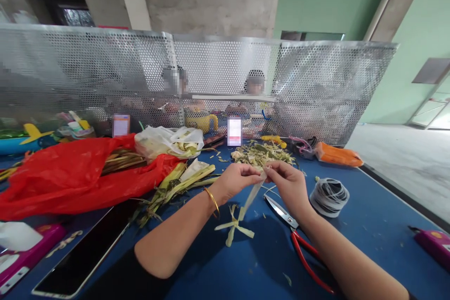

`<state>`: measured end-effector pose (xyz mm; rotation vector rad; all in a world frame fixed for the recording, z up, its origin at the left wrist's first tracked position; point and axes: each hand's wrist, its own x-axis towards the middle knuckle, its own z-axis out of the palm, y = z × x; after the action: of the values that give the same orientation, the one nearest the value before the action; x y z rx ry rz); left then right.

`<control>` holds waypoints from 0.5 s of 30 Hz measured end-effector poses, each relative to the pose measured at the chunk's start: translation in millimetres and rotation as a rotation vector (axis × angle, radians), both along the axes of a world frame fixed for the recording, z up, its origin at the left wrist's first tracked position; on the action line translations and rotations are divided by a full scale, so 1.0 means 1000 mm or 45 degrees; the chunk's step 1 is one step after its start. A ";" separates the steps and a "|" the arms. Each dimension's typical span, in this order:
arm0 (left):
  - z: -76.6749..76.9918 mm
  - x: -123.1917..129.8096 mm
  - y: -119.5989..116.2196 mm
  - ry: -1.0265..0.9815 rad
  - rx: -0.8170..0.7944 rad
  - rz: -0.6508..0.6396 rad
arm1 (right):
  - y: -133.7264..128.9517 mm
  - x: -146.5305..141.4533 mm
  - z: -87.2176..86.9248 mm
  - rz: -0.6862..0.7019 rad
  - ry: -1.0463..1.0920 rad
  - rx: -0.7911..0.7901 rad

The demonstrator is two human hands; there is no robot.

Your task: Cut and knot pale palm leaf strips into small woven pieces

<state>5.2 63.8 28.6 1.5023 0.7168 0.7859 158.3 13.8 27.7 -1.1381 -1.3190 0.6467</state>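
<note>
My left hand [237,179] and my right hand [286,179] meet above the middle of the table. The fingertips of both hands are pinched on the upper end of a pale, dried husk strip [252,195]. Below it is a star-like husk piece [232,227] with several spread arms; I cannot tell whether it hangs from the strip or rests on the table. Scissors [293,227] with red handles lie partly beneath my right forearm, blades pointing away. A spool of grey-white cord [329,197] stands right of my right hand. Behind my hands is a heap of husk scraps [262,152].
Left of my hands are a bundle of husk stalks [186,179], a red plastic bag [73,173] and a white bag [165,139]. A dark flat tablet-like slab [87,253] lies nearer. A perforated metal screen [225,68] crosses the back, with people behind it. An orange packet [339,154] sits at right.
</note>
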 end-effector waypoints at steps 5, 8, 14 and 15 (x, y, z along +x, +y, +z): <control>-0.002 -0.001 -0.003 -0.101 -0.164 -0.125 | -0.001 -0.003 -0.001 0.009 0.077 -0.036; -0.003 0.001 -0.004 -0.170 -0.247 -0.094 | -0.005 0.000 0.005 -0.050 -0.013 -0.036; 0.001 -0.005 0.005 -0.121 -0.262 0.321 | -0.058 0.045 0.007 -0.112 -1.278 -0.411; 0.001 -0.006 0.007 -0.116 -0.274 0.345 | -0.070 0.053 0.002 -0.119 -1.441 -0.516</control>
<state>-0.9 70.9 29.8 1.1828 0.9177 0.9426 211.8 -56.3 29.3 -2.0340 -2.0945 0.1486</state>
